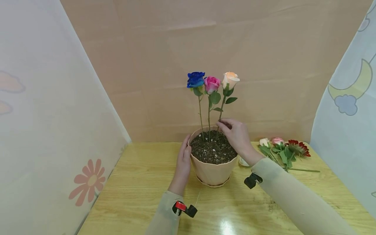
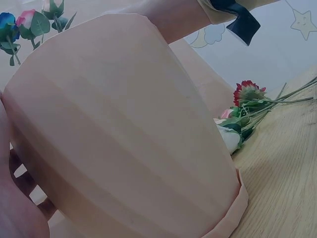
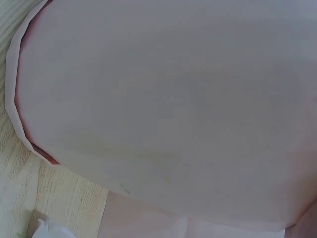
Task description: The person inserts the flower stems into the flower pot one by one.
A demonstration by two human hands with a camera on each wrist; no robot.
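Fingers of the right hand (image 1: 238,136) pinch the peach rose stem (image 1: 221,112); the left hand (image 1: 183,159), fingers apart, braces the flowerpot (image 1: 212,171). I judge planting in hand; next: firm the soil (image 1: 212,152).

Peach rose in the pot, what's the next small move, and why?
The right hand should probably release the peach rose: its stem seems set in the soil, like the blue rose and pink rose, while the left hand touches the pot.
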